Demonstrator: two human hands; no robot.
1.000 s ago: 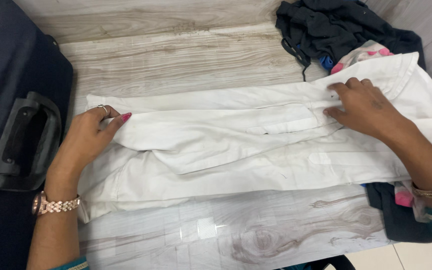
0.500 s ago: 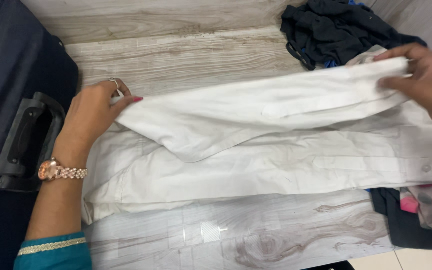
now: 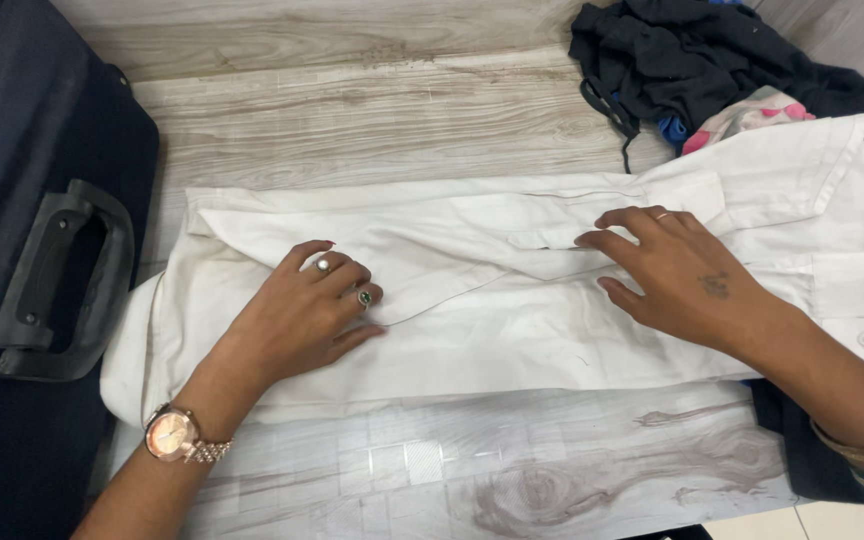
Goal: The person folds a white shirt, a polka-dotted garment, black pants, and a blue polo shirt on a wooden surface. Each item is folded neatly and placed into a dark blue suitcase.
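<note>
We see no package, label, sign or screen anywhere around white shirt [image 3: 512, 290]. One doubtful spot only: tiny pale mark at top corner of dark suitcase [image 3: 22, 150], left of shirt, too small for us to tell whether label or not.

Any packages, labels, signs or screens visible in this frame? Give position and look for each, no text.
No packages, signs or screens in view.
Watch dial: on the left wrist, bottom left; round, rose-gold face and band, a dial rather than a screen.
Clear patch: on the table below the white shirt; small, glossy, square, possibly tape or a sticker, too faint to tell.
</note>
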